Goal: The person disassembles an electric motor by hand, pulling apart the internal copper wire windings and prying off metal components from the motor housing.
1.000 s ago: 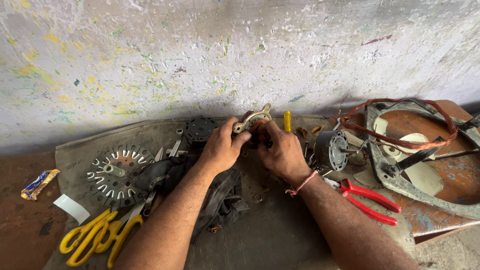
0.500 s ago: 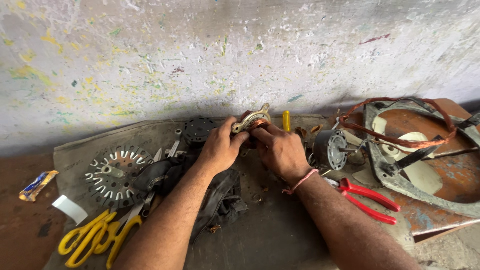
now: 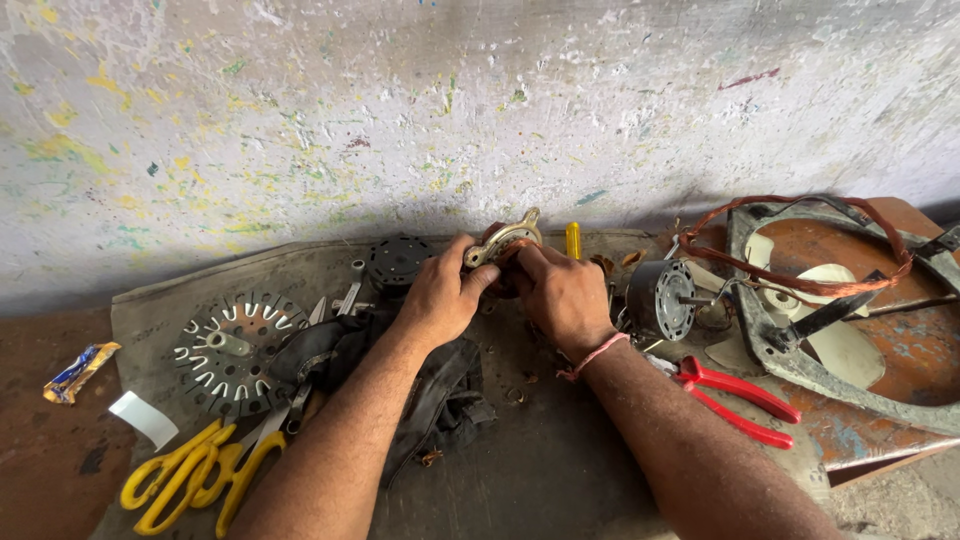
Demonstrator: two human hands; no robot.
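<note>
Both my hands meet at the middle of a grey work mat [image 3: 560,470], near the wall. My left hand [image 3: 438,296] grips a round metal motor stator [image 3: 505,240] with copper winding, tilted up on its edge. My right hand [image 3: 562,296] holds the same stator from the right, fingers pressed on the winding. A red thread is tied around my right wrist. A small round motor [image 3: 660,296] lies just right of my right hand. A yellow tool handle [image 3: 572,239] stands behind the hands.
Red-handled pliers [image 3: 738,400] lie right of my forearm. Yellow-handled scissors [image 3: 195,478] and a round slotted metal disc [image 3: 232,340] lie at left, a black cloth [image 3: 440,400] under my left arm. A fan frame [image 3: 850,300] with a copper wire loop sits at right.
My hands have turned the stator slightly; they stay in the same place against it. Nothing else has moved.
</note>
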